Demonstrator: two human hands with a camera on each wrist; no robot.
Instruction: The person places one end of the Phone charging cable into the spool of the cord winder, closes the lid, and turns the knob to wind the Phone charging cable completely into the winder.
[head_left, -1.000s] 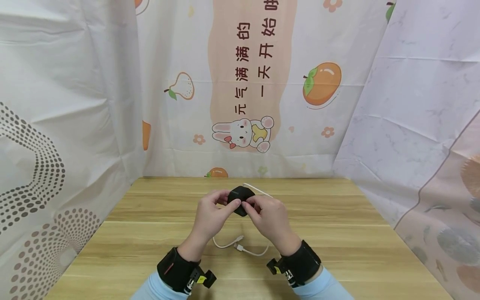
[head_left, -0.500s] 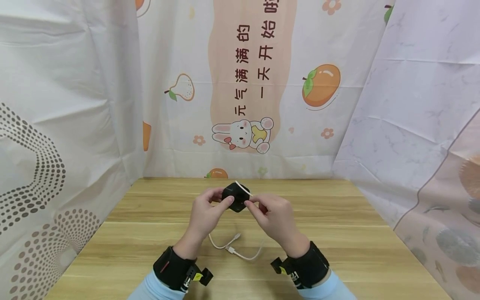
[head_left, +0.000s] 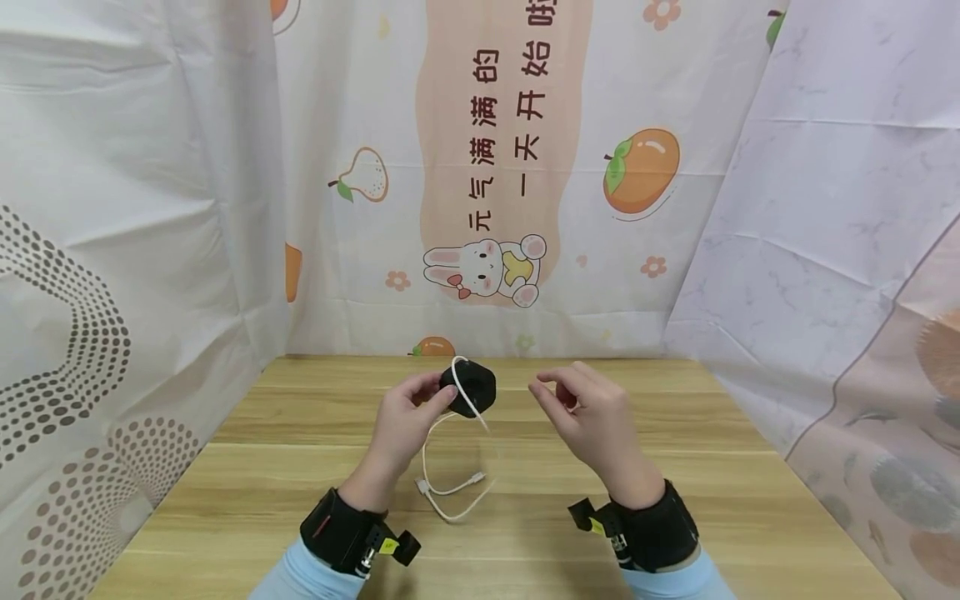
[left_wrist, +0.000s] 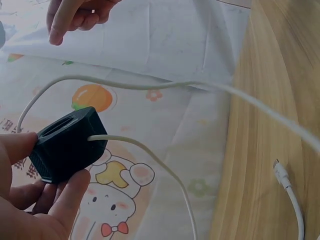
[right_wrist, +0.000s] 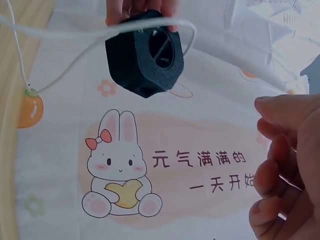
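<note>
My left hand (head_left: 401, 425) holds a black, faceted cable winder (head_left: 483, 385) between thumb and fingers, raised over the table. A round opening shows in one face of the winder (right_wrist: 125, 57) in the right wrist view. The white charging cable (left_wrist: 172, 170) comes out of the winder's side, and another length loops across its front. Both cable ends dangle below: a small plug (head_left: 477, 477) and a wider USB plug (head_left: 422, 485). My right hand (head_left: 596, 417) is apart at the right, fingers loosely bent, with nothing between thumb and fingertips.
A wood-grain table (head_left: 675, 467) spreads beneath both hands. Printed cloth (head_left: 345, 275) with a rabbit and fruit hangs behind it, and more cloth hangs on both sides. Black camera straps (head_left: 348, 533) circle the wrists.
My right hand has let go of the winder and cable and moved right. The cable now loops over the winder's front, its ends swinging left. My left hand has shifted slightly left with the winder.
</note>
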